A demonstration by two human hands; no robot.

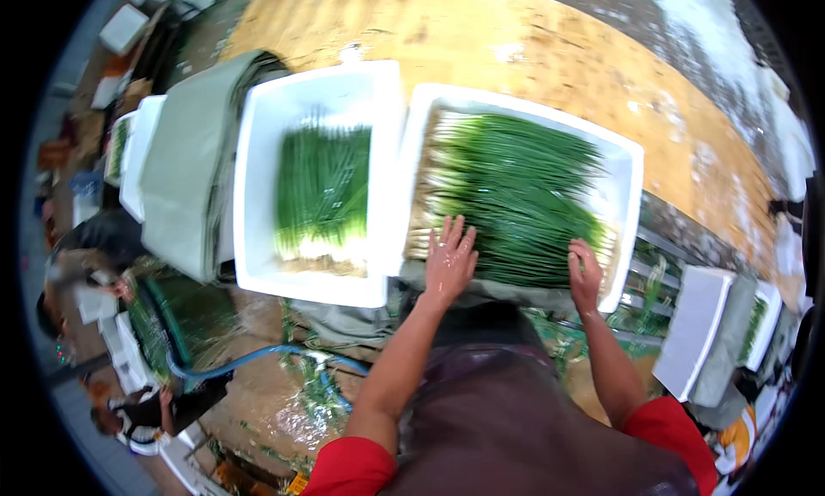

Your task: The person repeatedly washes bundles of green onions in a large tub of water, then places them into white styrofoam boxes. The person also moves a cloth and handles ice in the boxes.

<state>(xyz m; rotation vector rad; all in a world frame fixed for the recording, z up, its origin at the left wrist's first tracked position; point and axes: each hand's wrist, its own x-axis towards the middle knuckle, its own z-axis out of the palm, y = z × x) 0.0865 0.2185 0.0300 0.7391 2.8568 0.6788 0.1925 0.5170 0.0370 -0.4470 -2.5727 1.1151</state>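
Observation:
Green onions (515, 186) lie in layers in a white foam box (628, 154) before me. Most of their white ends are at the box's left; some lie at its right wall. My left hand (449, 264) rests with spread fingers on the onions near the box's front left. At the front right, my right hand (584, 273) touches the leaves beside the white ends, its fingers slightly bent. Neither hand is closed round anything. A second white foam box (258, 122) stands to the left, holding more green onions (322, 180) with their white ends towards me.
A wet wooden board (451, 25) stretches behind the boxes. Grey-green covers (187, 154) hang at the left. A blue hose (258, 354) crosses the wet floor. Two people are at the lower left, near a green tub (193, 322). More foam boxes (693, 328) stand at the right.

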